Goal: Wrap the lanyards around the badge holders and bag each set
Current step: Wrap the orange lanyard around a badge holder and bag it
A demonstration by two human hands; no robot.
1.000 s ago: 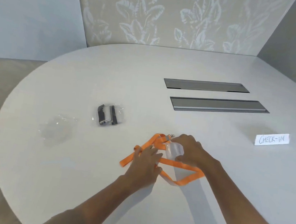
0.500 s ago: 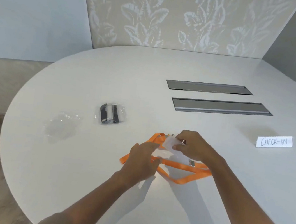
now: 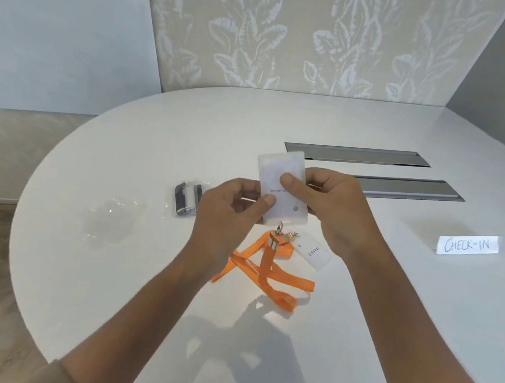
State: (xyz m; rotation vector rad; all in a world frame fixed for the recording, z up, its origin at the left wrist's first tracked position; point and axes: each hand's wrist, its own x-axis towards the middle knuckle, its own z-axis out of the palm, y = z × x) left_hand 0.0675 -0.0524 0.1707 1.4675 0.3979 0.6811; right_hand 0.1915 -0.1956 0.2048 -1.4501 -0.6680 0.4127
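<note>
A clear badge holder with a white card is lifted above the white table, held upside down by both hands. My left hand pinches its lower left edge; my right hand grips its right side with the thumb across the front. An orange lanyard hangs from its metal clip down onto the table. A second badge holder with an orange lanyard lies flat just below my right hand. An empty clear bag lies at the left. A bagged black lanyard set rests behind my left hand.
A white "CHECK-IN" sign stands at the right. Two grey cable hatches are set into the table's far middle. The table's curved edge runs along the left, with floor beyond it.
Both hands have lifted one badge holder off the table, and its orange lanyard now trails from the clip. The second badge holder is uncovered on the table.
</note>
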